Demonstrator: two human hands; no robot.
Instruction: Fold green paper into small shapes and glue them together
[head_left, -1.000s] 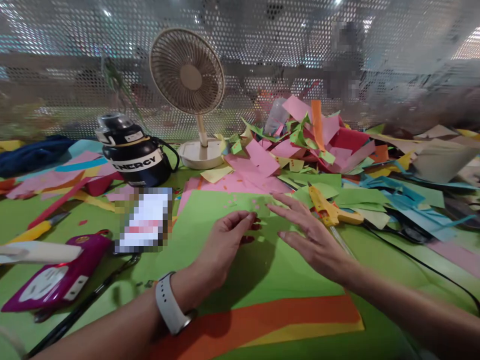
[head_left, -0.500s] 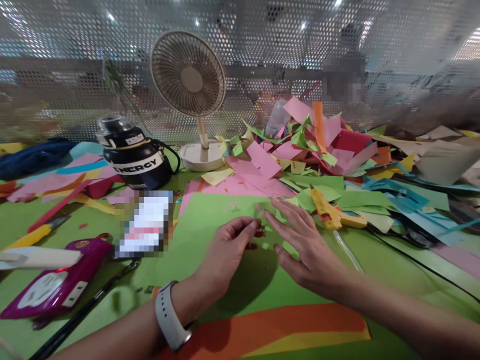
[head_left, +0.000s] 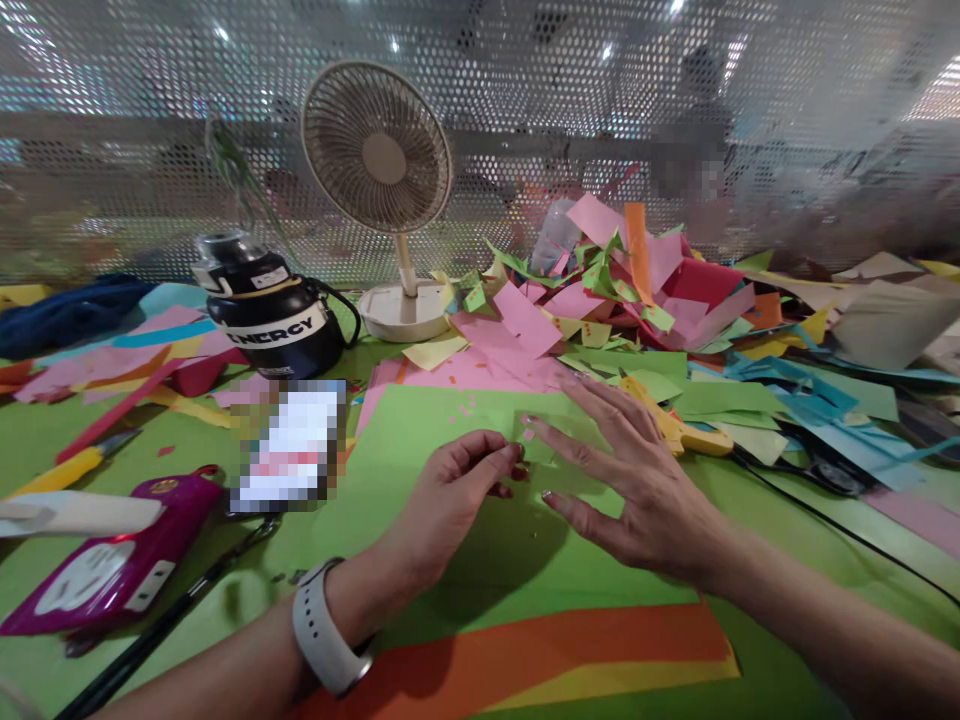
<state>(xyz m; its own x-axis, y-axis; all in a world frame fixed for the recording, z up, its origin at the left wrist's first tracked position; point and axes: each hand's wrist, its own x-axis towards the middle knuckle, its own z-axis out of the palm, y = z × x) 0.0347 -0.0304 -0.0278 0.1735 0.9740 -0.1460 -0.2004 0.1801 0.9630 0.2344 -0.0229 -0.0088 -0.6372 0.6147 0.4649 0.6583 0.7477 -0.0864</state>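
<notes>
My left hand point(head_left: 461, 490), with a pale watch on the wrist, is closed in a pinch over a green paper sheet point(head_left: 405, 430). Whatever sits between its thumb and forefinger is too small to make out. Facing it, my right hand point(head_left: 630, 480) is open, fingers spread above the sheet's right side. A tiny pink paper bit point(head_left: 529, 434) shows at the tip of its index finger. A few more pink bits point(head_left: 466, 405) lie near the sheet's far edge. Pink paper point(head_left: 480, 372) lies just behind the green sheet, and an orange strip point(head_left: 570, 640) in front.
A yellow glue gun point(head_left: 697, 438) lies right of my right hand. Paper scraps point(head_left: 525, 320) pile up behind. A fan point(head_left: 382, 155) and a black bottle point(head_left: 277, 315) stand at the back left. A phone point(head_left: 292, 450) and a purple pouch point(head_left: 142, 550) lie left.
My right hand has shifted right and spread its fingers wider, now covering part of the glue gun. My left hand keeps its pinch; its wrist has moved slightly left.
</notes>
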